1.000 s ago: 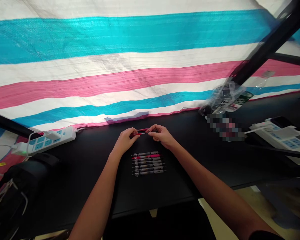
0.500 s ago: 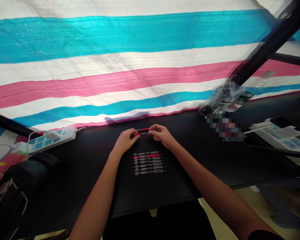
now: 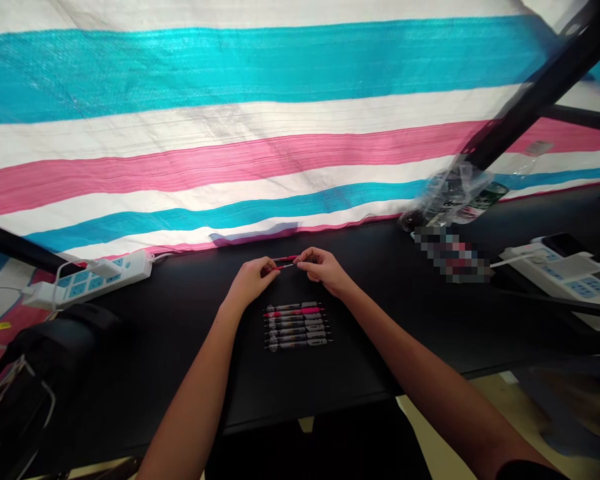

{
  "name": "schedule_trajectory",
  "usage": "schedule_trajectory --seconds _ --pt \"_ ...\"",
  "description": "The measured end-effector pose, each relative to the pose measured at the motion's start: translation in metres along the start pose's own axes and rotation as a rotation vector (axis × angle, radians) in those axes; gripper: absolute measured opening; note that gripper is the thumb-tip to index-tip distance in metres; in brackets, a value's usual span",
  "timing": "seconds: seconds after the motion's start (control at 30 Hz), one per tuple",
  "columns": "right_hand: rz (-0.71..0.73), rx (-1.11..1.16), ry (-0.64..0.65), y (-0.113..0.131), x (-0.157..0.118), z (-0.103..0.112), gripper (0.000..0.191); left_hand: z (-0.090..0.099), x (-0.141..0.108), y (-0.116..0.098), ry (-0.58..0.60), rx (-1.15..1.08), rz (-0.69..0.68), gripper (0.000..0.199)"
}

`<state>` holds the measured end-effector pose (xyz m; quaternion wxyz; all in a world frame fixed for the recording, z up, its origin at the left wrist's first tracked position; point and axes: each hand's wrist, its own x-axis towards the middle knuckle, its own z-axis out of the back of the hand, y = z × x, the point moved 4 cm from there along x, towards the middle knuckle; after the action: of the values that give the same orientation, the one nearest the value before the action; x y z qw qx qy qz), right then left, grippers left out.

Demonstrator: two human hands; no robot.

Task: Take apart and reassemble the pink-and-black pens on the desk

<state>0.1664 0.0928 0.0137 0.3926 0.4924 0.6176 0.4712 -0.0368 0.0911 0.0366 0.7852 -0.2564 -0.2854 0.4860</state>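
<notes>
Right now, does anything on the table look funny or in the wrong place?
Just one odd one: the red pen in the row of pens, second from the far side. The others there look mostly gray. The row is neat, and I see no spill on the table.

red pen (image 3: 287,259) partly behind left grip (image 3: 253,276)

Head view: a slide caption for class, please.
Left hand holding a red pen part near the right hand, beyond a row of pens.
</notes>
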Motion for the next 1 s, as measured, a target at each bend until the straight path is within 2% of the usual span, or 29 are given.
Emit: schedule_trajectory --seconds 0.6,1.0 --pt "-0.042 0.01 0.001 -0.0007 -0.0005 -0.0007 0.026 0.0002 -0.0009 -0.001 0.0 0.014 -0.003 0.012" --pt "0.029 -0.012 0.0 -0.0001 -0.0004 0.0005 0.025 -0.0019 -0.0008 0.0011 0.023 0.019 0.009 0.012"
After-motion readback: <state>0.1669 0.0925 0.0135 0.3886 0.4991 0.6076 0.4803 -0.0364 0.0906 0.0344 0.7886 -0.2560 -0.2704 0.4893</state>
